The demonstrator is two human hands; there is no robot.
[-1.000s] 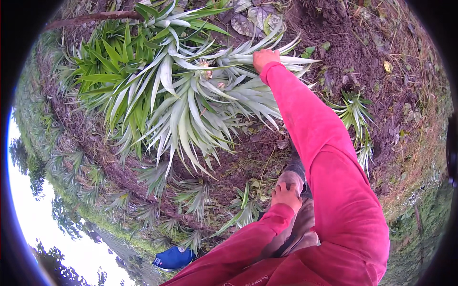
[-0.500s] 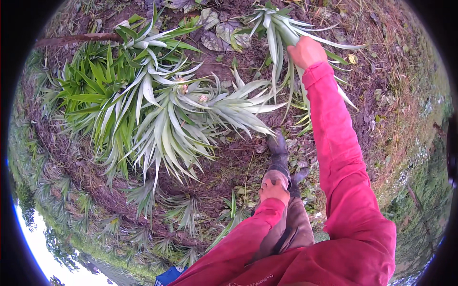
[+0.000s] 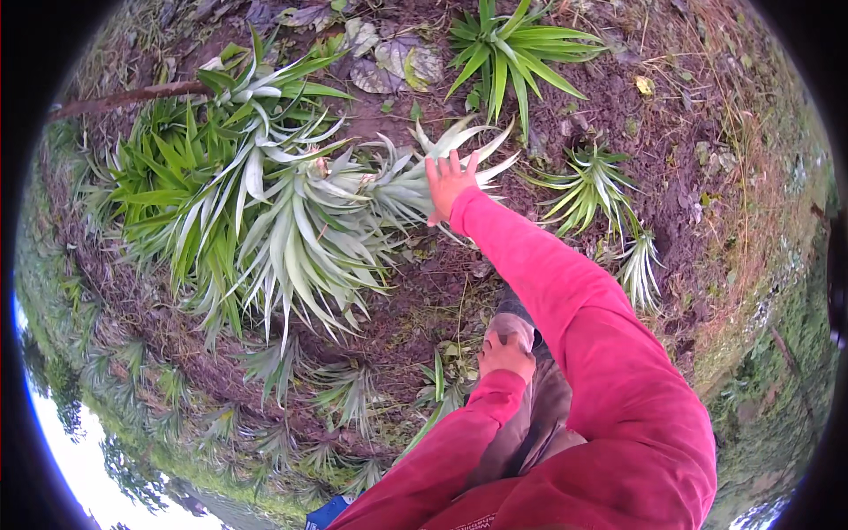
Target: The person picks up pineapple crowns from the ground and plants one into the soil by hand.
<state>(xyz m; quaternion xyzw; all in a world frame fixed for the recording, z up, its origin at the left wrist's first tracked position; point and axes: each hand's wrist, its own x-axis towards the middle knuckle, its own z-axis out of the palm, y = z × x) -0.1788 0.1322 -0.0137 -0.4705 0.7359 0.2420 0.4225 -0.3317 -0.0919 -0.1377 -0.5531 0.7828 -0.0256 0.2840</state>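
Note:
My right hand is open, fingers spread, over the pale leaves at the right end of a pile of pineapple plants. It looks to touch the leaves, but does not close on them. Silvery leaf undersides and a pinkish base show in the pile. My left hand rests open on my bent knee. Past my right hand, a green pineapple plant has its leaves fanned out on the soil. Right of my right forearm are a smaller plant and a pale little one.
A brown stick reaches the pile from the left. Large dry leaves lie on the soil beyond it. Several spiky plants grow at lower left, and dry grass covers the ground at right. Something blue shows by my left arm.
My right hand has let go of the pineapple plant at upper right and moved left and nearer to the pile. A green plant now shows there. My left hand stays on my knee.

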